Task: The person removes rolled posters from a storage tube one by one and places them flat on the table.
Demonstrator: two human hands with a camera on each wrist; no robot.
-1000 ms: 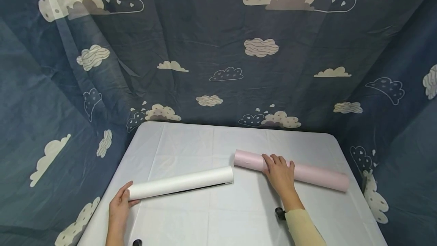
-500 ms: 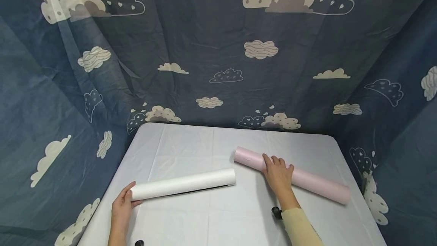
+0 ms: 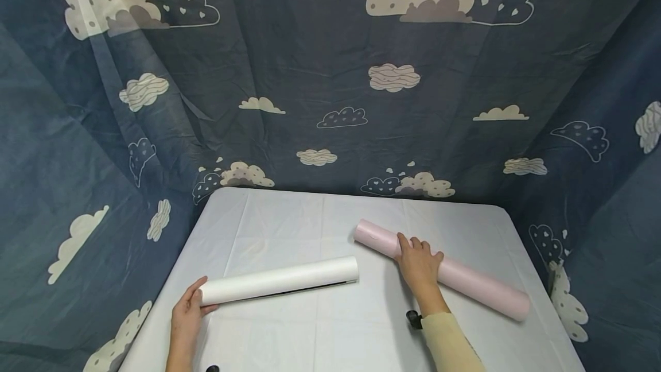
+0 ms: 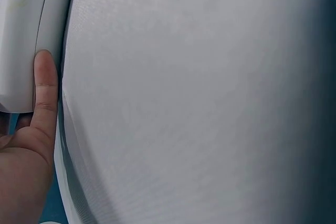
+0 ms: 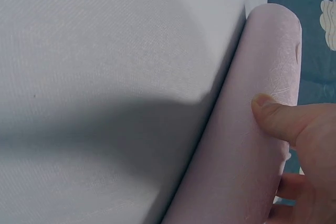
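A white paper roll (image 3: 281, 281) lies across the left half of the white-covered table (image 3: 289, 223). My left hand (image 3: 190, 305) grips its left end; in the left wrist view the thumb (image 4: 45, 90) lies along the white roll (image 4: 23, 35). A pink roll (image 3: 475, 283) lies slantwise on the right half, its left end farther back. My right hand (image 3: 419, 259) curls over the pink roll near that end, fingers on top. In the right wrist view the thumb (image 5: 277, 119) presses the pink roll's (image 5: 247, 145) side.
Blue cloth with a cloud print (image 3: 330, 73) hangs behind and on both sides of the table. The near ends of the two rolls are a short gap apart mid-table. A yellow sleeve (image 3: 449, 343) covers the right forearm.
The pink roll has swung, its right end coming nearer to me. The white roll and left hand have shifted slightly to the right.
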